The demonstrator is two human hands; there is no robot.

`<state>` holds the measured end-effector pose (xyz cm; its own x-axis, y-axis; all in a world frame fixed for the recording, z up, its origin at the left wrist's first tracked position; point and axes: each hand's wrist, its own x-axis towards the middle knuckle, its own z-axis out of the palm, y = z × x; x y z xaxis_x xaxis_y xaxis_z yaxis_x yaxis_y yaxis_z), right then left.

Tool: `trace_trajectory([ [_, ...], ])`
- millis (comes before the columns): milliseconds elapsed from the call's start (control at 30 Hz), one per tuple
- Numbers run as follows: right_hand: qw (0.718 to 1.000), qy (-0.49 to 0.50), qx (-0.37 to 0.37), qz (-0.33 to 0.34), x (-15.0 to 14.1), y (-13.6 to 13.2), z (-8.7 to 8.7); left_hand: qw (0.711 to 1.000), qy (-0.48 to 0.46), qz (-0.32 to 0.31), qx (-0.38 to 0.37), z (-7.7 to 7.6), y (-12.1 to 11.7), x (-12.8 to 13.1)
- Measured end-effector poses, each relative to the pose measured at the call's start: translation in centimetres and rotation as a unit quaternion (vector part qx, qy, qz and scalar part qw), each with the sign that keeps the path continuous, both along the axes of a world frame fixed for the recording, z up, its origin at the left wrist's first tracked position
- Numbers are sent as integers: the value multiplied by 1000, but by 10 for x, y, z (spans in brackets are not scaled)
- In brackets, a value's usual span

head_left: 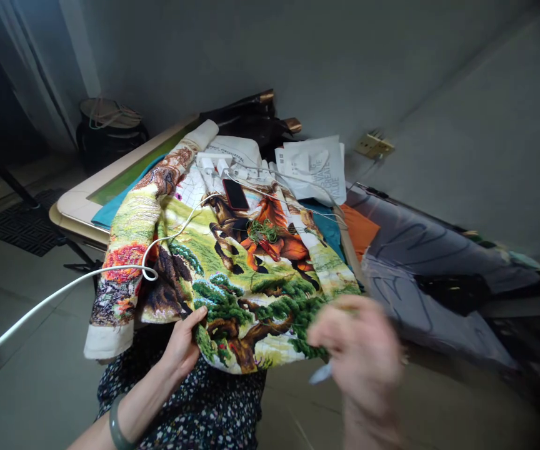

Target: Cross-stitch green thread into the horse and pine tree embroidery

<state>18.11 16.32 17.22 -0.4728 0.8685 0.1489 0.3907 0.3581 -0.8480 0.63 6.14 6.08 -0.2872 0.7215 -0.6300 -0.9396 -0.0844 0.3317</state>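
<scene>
A large cross-stitch cloth [251, 325] with horses, trees and green ground drapes over the table's front edge towards my lap. My left hand [185, 344] grips its lower left edge, thumb on top and fingers underneath. Over the lower right corner, my right hand [359, 350] is raised and blurred by motion. Its fingers look curled together, but what they hold cannot be made out. A pale bluish pointed thing [320, 374] shows just below that hand. A tangle of green thread [263, 231] lies on the orange horse. The cloth's left side is rolled into a thick roll [132, 250].
A phone [235, 194] lies on the cloth near a white power strip [214, 161]. A white cable [64, 287] crosses the roll from the left. White printed bags [312, 165] lie at the back of the table [75, 203]. A grey-covered surface [405, 250] stands right.
</scene>
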Motion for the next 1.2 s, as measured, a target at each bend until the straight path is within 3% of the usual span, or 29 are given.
trace_trajectory([
  [100,994,-33,-37,96,-31,-7,-21,1000,-6,-2,8,1,0,0],
  [167,986,-74,-20,148,-51,-12,-38,1000,-14,3,7,1,-1,0],
  [333,980,-115,47,158,-70,-18,-60,1000,-25,6,-1,1,-1,-1],
  [633,973,-150,75,161,-69,-16,-59,1000,-17,7,-8,-1,0,0],
  [933,919,-276,186,213,-77,-13,-50,1000,-15,14,0,-3,-2,1],
  [1200,916,-216,217,261,-75,10,-46,1000,6,17,-11,7,-1,2],
])
